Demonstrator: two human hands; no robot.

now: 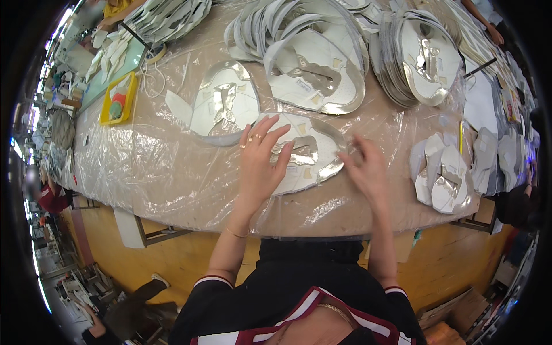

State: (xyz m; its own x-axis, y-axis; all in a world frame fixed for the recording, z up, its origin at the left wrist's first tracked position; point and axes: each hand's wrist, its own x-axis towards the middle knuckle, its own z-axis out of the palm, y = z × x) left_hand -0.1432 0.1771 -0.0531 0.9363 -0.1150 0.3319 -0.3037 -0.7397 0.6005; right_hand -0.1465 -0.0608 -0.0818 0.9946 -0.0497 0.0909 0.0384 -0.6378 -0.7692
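Note:
A flat white shoe upper with shiny metallic trim lies on the plastic-covered table in front of me. My left hand is over its left part, fingers spread and partly hiding it; whether they press on it I cannot tell. Close to the upper's right, trimmed end is my right hand, thumb and fingers apart, nothing visible between them. Another white upper lies just beyond my left hand. Behind these rises a fanned stack of uppers, with a second stack to its right.
A yellow tray with a red and green item stands at the left. Several smaller shoe pieces lie near the right edge, beside a yellow stick. Clear plastic sheeting wrinkles across the table. Other people work around the edges.

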